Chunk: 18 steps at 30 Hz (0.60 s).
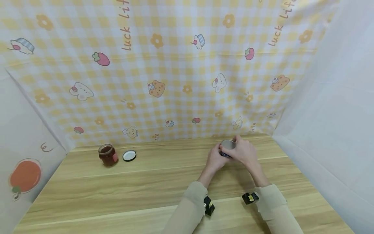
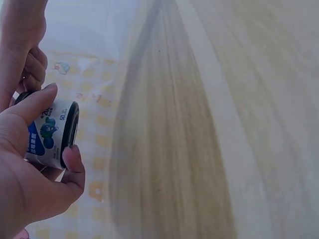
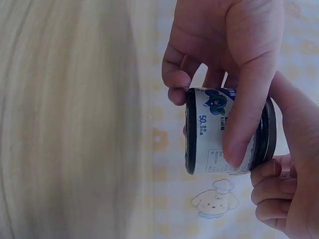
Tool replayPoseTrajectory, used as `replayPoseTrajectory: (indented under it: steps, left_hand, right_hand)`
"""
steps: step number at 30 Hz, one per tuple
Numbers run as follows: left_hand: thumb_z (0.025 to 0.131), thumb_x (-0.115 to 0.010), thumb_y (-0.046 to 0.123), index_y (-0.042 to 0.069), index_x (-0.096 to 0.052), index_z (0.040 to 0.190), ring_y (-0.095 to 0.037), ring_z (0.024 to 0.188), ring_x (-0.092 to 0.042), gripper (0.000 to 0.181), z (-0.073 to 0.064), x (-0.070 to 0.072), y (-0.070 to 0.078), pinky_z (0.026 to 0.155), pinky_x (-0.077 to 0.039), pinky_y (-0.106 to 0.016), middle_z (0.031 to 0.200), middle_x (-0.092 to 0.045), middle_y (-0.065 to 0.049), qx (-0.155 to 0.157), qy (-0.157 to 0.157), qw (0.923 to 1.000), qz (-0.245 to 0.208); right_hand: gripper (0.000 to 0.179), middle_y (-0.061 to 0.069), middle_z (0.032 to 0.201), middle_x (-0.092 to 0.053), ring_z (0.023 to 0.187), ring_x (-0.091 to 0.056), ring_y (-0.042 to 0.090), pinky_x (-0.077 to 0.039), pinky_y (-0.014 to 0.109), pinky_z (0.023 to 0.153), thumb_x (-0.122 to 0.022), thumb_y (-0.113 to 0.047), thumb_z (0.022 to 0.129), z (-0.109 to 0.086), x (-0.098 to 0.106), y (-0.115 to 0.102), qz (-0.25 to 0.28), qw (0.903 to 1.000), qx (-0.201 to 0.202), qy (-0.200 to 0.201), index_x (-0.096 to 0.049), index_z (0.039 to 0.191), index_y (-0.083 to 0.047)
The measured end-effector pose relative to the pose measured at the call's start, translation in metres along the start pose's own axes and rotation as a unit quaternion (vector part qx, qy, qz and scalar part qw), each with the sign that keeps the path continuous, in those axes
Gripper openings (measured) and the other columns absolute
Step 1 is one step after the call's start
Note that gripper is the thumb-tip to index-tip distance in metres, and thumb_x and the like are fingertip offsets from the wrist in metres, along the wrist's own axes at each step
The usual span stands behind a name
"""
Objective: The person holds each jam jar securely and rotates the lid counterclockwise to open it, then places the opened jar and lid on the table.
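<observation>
two jars are in view. the open jar (image 1: 108, 157), of clear glass with dark red stuff inside, stands back left on the worktop (image 1: 131, 195); the blueberry jar (image 3: 210, 137) is between two hands at the back right, its contents hidden. the left hand (image 1: 216, 160) has its fingers wrapped round the labelled side; the right hand (image 1: 246, 152) grips the black upper end. one loose lid (image 1: 129, 155) lies just right of the open jar, pale within.
</observation>
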State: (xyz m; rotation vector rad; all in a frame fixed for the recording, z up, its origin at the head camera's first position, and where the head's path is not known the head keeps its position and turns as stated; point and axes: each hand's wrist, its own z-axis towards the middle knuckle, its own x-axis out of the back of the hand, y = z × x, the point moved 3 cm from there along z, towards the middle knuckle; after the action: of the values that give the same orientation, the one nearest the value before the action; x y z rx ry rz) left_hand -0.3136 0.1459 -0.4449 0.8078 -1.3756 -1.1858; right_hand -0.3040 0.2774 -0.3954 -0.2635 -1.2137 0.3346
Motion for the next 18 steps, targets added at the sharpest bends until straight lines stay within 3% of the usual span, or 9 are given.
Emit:
replayPoseTrajectory:
  steps: [5,18]
  left_hand:
    - [0.075,-0.091,0.024,0.014,-0.057,0.142,-0.029,0.119,-0.059,0.076,-0.003,0.004,0.005,0.100,-0.048,-0.046,0.128,-0.065,-0.006,-0.001,0.014,0.9999,-0.003]
    - [0.073,-0.092,0.027,0.020,-0.068,0.127,-0.022,0.108,-0.062,0.060,-0.015,0.024,0.014,0.090,-0.052,-0.044,0.118,-0.069,0.001,-0.021,0.038,0.9990,-0.009]
  right_hand:
    - [0.064,0.010,0.064,-0.059,0.051,-0.053,0.023,-0.040,0.033,0.044,-0.075,-0.063,0.078,-0.002,0.005,-0.008,0.006,0.9999,0.002,0.011,-0.061,0.101,-0.005]
    - [0.062,0.009,0.065,-0.059,0.053,-0.054,0.023,-0.040,0.034,0.045,-0.074,-0.064,0.078,-0.007,0.015,-0.026,0.013,0.9991,0.019,0.035,-0.062,0.101,-0.007]
